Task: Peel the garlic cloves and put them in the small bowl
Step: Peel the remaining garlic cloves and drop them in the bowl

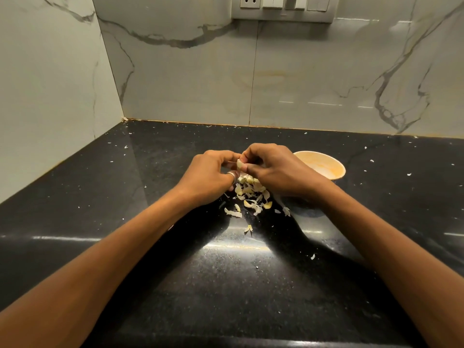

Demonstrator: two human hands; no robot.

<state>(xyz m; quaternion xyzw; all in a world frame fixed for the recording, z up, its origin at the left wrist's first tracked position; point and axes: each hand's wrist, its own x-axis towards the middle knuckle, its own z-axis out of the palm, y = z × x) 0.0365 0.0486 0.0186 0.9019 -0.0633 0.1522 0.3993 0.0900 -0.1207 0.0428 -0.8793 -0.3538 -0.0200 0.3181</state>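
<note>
A pale garlic clove (239, 165) is pinched between both hands above the black counter. My left hand (209, 175), with a ring on one finger, holds its left side. My right hand (273, 169) grips its right side with curled fingers. Under the hands lies a heap of papery garlic skins (251, 194). The small bowl (326, 165), pale orange inside, stands just right of and behind my right hand, which hides part of it. I cannot see what the bowl holds.
The black stone counter (150, 197) is speckled with tiny skin flecks. Marble-patterned walls meet in a corner at the back left. A switch and socket panel (283, 7) hangs on the back wall above.
</note>
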